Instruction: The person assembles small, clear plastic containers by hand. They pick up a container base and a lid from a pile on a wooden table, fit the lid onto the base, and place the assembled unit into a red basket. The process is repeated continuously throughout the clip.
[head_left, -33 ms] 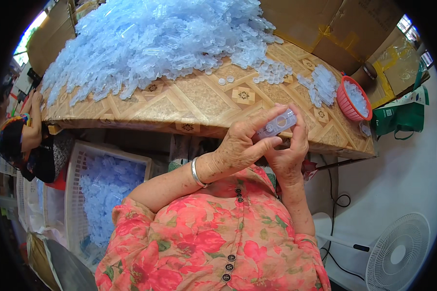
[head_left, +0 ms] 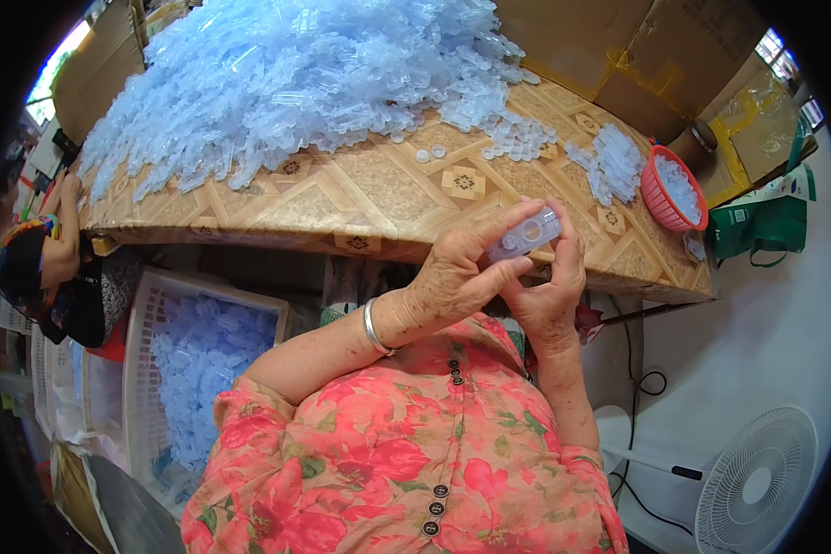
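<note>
A small oblong clear plastic piece (head_left: 524, 236) with round openings or rings in it is held just in front of the table's near edge. My left hand (head_left: 462, 268), a silver bangle on its wrist, is closed on the piece's left end between thumb and fingers. On its other end my right hand (head_left: 556, 286) is closed too, fingertips along the far right side. Past my hands, a big heap of bluish clear plastic pieces (head_left: 314, 83) covers the far left of the table. Some small round clear discs (head_left: 423, 155) lie near its edge.
The table (head_left: 360, 198) has a wood-patterned cover. On its right sit a smaller pile of clear pieces (head_left: 614, 162) and a red basket (head_left: 660, 210). A white crate (head_left: 143, 369) of plastic pieces stands lower left, near another person (head_left: 42, 268). A fan (head_left: 757, 485) is lower right.
My hands and the plastic piece have shifted very slightly left. Both hands keep their hold on it.
</note>
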Available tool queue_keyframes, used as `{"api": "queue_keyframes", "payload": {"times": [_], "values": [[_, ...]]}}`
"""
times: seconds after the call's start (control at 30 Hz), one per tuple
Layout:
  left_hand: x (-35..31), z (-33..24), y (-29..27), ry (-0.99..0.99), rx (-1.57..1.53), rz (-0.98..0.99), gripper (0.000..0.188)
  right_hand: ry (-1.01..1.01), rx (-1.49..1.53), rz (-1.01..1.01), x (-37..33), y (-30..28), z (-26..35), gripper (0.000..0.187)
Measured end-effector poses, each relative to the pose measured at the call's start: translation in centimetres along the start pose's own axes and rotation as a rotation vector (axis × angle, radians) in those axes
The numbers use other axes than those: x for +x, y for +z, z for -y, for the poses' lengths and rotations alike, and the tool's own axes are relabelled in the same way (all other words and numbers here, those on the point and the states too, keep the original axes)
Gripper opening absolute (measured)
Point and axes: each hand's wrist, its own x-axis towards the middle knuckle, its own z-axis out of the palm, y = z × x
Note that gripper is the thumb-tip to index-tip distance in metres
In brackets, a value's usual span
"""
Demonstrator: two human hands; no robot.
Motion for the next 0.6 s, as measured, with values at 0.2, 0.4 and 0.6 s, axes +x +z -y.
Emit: {"api": "queue_keyframes", "payload": {"times": [0.2, 0.4, 0.6], "values": [[-0.1, 0.6, -1.5, -0.016, -0.097, 0.107, 0.050, 0.254, 0.562, 0.169, 0.7, -2.1, -0.5, 0.054], [-0.3, 0.0, -1.5, -0.076, -0.143, 0.147, 0.049, 0.219, 0.621, 0.152, 0.7, -2.1, -0.7, 0.044], [-0.3, 0.3, -1.2, -0.048, -0.099, 0.060, 0.048, 0.036, 0.337, 0.009, 0.4, -1.5, -0.6, 0.063]]}}
